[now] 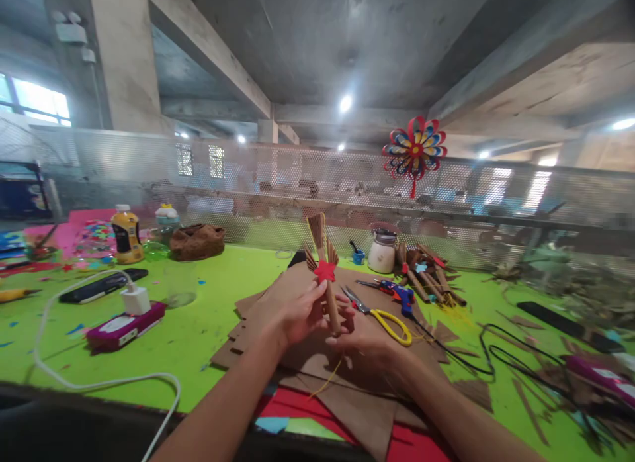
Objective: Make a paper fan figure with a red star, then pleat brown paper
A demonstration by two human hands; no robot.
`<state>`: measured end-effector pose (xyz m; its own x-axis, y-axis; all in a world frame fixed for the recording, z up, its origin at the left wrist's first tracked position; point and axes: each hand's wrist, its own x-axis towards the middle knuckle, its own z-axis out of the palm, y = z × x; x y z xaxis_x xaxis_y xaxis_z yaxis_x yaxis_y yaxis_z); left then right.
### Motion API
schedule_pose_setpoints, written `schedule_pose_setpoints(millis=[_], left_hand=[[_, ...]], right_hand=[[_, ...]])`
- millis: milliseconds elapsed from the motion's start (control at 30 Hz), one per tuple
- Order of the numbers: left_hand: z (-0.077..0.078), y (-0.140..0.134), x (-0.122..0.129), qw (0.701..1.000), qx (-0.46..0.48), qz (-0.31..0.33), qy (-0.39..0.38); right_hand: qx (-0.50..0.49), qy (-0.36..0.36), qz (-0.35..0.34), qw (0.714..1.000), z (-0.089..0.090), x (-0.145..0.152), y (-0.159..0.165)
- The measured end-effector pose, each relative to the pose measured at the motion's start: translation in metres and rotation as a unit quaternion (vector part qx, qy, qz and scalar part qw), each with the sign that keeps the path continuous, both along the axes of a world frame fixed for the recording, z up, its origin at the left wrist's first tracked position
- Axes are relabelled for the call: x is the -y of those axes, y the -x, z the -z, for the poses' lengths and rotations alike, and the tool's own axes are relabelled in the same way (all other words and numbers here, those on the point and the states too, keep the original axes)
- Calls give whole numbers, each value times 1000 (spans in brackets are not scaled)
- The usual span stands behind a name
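Note:
Between my hands stands a brown rolled-cardboard figure [332,306] with a fringed top, pleated side fans and a red paper star [326,271]. My left hand [308,310] grips its tube, the thumb just below the star. Fingers of my right hand [357,339] close round the lower end of the tube. A thin yellow thread [328,381] hangs beneath it. Stacked sheets of brown cardboard [278,303] lie under my hands. To the right are scissors with yellow handles [391,325] and a blue glue gun [397,292] with a black cord.
Similar cardboard tubes [436,283] are piled at the back right, near a white jar [381,250]. A purple power strip [126,326] with a white charger, a phone [102,287] and a yellow bottle [126,233] occupy the left. Perforated metal screen [297,177] borders the far edge.

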<state>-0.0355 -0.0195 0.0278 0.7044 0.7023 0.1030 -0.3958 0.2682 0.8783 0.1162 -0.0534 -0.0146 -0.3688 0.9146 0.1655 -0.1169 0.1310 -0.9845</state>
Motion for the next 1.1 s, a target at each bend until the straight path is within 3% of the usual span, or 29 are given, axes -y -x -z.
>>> schedule_pose_setpoints(millis=[333,567,800,933,1000,1067,1100], left_hand=[[-2,8,-15,991,-43,-104,-73],[3,5,-24,982,52,-182,2],[-3,8,-27,970,89,-211,77],[-2,7,-26,967,65,-241,51],[-1,6,-24,968,38,-247,15],[0,4,-19,974,8,-226,-9],[1,3,-17,979,-8,-203,-16]], right_hand=[[216,-72,28,973,-1,3,-6],[316,-137,-6,939,-7,19,-1],[430,-253,-134,856,-24,54,1],[387,-251,-208,863,-47,59,-16],[360,-266,-119,886,-57,50,-28],[310,-306,92,896,-63,36,-39],[279,-331,194,880,-64,29,-43]])
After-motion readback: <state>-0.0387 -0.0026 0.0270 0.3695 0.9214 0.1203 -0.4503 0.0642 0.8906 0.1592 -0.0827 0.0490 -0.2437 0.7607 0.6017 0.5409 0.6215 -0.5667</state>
